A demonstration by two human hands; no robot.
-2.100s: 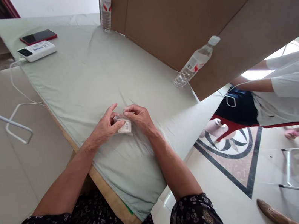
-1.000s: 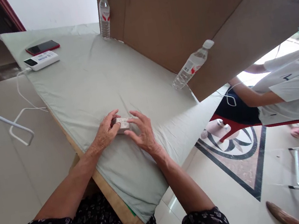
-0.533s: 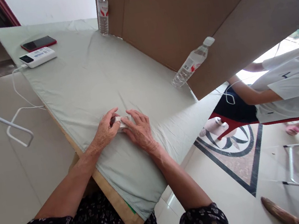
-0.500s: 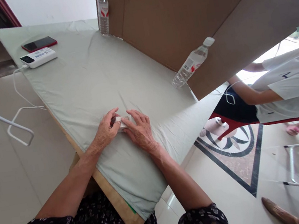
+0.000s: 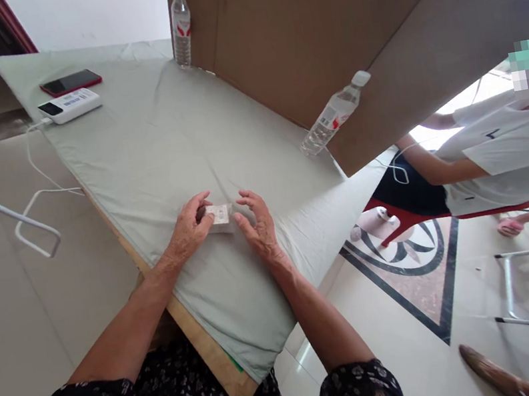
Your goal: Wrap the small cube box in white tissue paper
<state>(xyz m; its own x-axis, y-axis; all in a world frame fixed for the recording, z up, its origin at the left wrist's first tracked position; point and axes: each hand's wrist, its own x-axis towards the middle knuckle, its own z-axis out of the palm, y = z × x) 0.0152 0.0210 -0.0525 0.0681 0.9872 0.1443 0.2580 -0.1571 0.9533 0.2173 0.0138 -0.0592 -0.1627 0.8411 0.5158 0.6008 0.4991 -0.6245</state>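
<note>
A small whitish box [image 5: 219, 216] with printing on its top rests on the cloth near the table corner; what looks like clear wrap juts out at its right end. My left hand [image 5: 190, 226] is closed on the box's left end, thumb on top and fingers curled behind a dark part there. Just to the right, my right hand [image 5: 260, 227] has its fingers apart and holds nothing, its thumb close to the wrap.
The pale green cloth [image 5: 134, 145] covers the table. A cardboard panel [image 5: 277, 33] stands behind two water bottles [image 5: 179, 26] [image 5: 335, 113]. A phone [image 5: 71, 82] and a white power bank [image 5: 70, 106] lie at far left. Another person [image 5: 495, 152] sits on the right.
My right hand has let go of the box and drawn a little to the right, opening its fingers and baring the printed top. My left hand keeps its hold.
</note>
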